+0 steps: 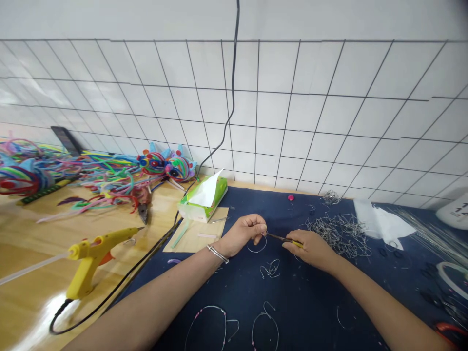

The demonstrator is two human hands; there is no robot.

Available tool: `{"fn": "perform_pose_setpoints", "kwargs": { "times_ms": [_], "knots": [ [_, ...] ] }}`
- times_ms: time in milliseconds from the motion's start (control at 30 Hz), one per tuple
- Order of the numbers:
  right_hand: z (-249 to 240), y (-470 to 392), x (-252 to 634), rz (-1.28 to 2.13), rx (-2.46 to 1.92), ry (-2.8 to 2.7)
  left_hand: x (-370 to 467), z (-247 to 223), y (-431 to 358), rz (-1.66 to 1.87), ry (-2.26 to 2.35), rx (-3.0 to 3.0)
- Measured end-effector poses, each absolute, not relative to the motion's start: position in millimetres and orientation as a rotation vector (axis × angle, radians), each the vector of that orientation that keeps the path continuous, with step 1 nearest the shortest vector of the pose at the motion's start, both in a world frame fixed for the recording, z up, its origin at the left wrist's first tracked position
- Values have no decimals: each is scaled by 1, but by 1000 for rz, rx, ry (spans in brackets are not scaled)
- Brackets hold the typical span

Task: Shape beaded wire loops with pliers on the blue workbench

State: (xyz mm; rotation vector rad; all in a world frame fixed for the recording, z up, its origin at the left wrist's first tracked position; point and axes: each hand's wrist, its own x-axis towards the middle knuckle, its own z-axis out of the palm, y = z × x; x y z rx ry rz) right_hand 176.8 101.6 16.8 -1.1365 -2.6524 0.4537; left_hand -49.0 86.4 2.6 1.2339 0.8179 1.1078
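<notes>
My left hand [250, 230] pinches the end of a thin wire ring [258, 251], which hangs below the fingertips over the dark blue cloth [303, 302]. In my right hand [310, 247] is a pair of pliers [278, 237] with yellow handles, its narrow tip reaching left to the wire at my left fingers. Just below lies a small group of bent wires [270, 269]. Nearer the front edge are two larger wire loops, one at the left [225, 317] and one at the right [278, 331], both with small pink beads.
A tangled wire pile [340, 234] lies right of my right hand. Behind my left arm stands a green tissue pack [204, 200]. A yellow glue gun [87, 258] with a black cord lies left, before colourful strips [106, 180]. The tiled wall [274, 107] rises behind.
</notes>
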Motion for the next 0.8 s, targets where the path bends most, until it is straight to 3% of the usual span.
{"fn": "perform_pose_setpoints", "kwargs": {
  "times_ms": [367, 800],
  "knots": [
    [9, 106, 183, -48, -1062, -2741, -48, 0, 85, 1074, 829, 1228],
    [7, 111, 188, 26, -1066, -2707, -55, -2, 91, 1009, 782, 1161]
  ]
}}
